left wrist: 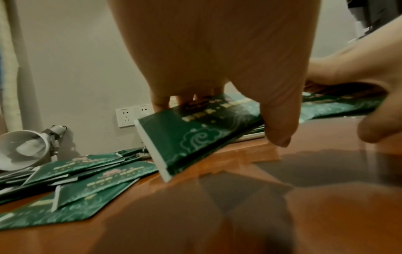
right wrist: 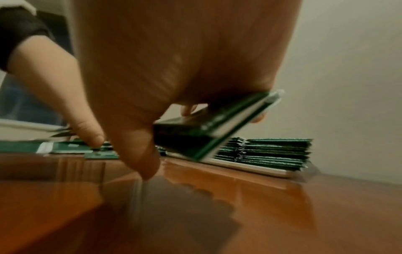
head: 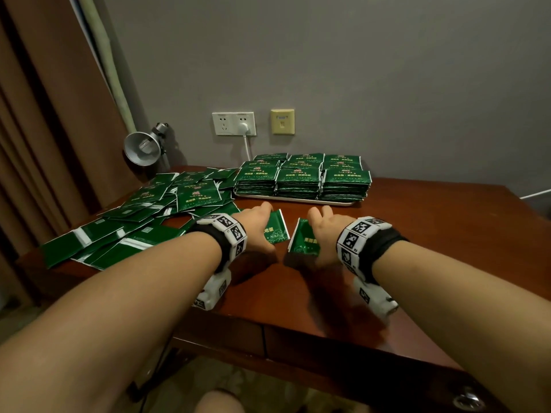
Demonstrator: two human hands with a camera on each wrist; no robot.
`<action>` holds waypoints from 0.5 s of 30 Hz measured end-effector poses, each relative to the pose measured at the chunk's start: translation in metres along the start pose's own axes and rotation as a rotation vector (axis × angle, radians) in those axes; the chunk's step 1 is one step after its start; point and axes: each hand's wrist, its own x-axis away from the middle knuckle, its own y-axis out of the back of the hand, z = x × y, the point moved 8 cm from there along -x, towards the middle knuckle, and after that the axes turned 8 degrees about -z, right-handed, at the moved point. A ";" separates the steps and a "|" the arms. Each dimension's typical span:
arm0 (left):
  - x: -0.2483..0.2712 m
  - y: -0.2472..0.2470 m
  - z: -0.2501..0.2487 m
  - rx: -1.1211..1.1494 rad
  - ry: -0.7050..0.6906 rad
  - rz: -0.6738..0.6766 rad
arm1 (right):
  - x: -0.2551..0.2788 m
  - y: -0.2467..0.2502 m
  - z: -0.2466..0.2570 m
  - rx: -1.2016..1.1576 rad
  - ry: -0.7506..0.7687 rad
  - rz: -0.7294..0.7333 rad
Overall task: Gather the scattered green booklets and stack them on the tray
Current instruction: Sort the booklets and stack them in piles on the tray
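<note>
Pinching a tilted green booklet in the left hand and another in the right hand, either could slip onto the counter.

- My wooden table is carrying a tray at its far side.
- Scattered booklets are lying across its left part.
- A desk lamp is sitting at the far left corner.
</note>
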 end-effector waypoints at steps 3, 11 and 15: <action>-0.012 0.012 -0.007 -0.039 -0.029 -0.007 | -0.008 0.013 -0.015 -0.013 -0.013 -0.091; -0.080 0.049 -0.031 -0.091 -0.115 -0.051 | -0.057 0.037 -0.070 0.059 -0.057 -0.135; -0.131 0.063 -0.036 -0.110 -0.128 -0.090 | -0.094 0.049 -0.109 0.049 -0.102 -0.165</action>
